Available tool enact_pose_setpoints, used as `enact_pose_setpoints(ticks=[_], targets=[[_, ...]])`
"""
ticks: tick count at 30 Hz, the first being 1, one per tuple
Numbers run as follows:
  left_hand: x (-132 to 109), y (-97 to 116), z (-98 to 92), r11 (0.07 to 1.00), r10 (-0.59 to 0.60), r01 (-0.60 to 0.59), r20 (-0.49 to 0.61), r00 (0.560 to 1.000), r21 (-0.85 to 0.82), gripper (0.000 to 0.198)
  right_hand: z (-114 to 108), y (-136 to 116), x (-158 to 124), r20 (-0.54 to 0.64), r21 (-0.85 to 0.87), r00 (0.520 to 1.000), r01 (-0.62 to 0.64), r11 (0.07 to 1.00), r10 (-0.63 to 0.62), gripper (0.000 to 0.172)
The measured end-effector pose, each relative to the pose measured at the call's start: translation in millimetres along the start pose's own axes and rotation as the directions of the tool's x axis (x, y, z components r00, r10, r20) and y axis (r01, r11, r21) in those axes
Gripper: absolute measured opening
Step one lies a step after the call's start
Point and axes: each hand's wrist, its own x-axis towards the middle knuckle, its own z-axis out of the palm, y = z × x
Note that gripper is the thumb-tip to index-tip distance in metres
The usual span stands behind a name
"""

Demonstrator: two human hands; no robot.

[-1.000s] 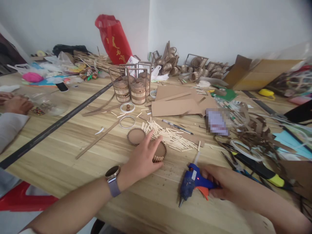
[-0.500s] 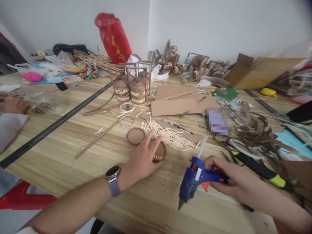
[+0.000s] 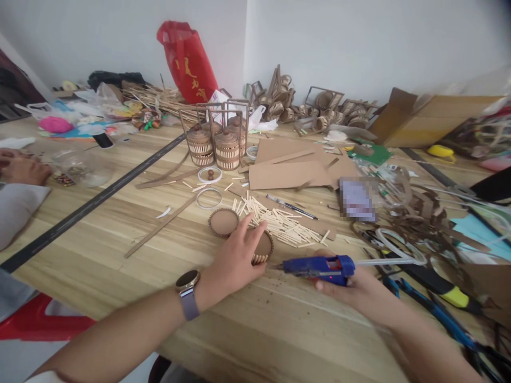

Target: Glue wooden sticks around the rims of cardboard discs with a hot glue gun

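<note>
My left hand (image 3: 233, 252), with a watch on its wrist, grips a small round cardboard-bottomed basket (image 3: 263, 247) edged with short sticks, its thumb at the near side. Part of that basket is hidden under the fingers. Touching or very near it on the left is a second round basket (image 3: 224, 222). In my right hand (image 3: 347, 290) is a blue glue gun (image 3: 319, 269), held level, its nozzle pointing left close to the basket in my left hand. A clear glue stick (image 3: 379, 261) sticks out of its back end. Short wooden sticks (image 3: 287, 226) lie heaped just behind.
Finished lidded baskets (image 3: 227, 146) with tall handles stand beyond, beside cardboard sheets (image 3: 287, 175). A pen (image 3: 293, 206) lies past the sticks. Pliers (image 3: 435, 308) and a yellow-black cutter (image 3: 443, 287) crowd the right. Another person's hand (image 3: 24, 167) rests at the far left.
My right hand has swung the glue gun from nozzle-down to level, bringing its tip leftward and up towards the basket. My left hand stays in place on the basket.
</note>
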Motion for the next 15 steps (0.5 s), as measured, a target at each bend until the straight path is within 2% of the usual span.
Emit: enact_pose_setpoints(ticks=[6, 15], targets=[[0, 0, 0.6, 1.0, -0.006, 0.006, -0.005, 1.0, -0.022, 0.087, 2, 7, 3, -0.02, -0.029, 1.0, -0.014, 0.999, 0.013, 0.048], [0, -1, 1.4, 0.999, -0.012, 0.012, -0.003, 1.0, -0.031, 0.088, 14, 1, 4, -0.111, -0.19, 0.993, 0.025, 0.982, -0.047, 0.035]])
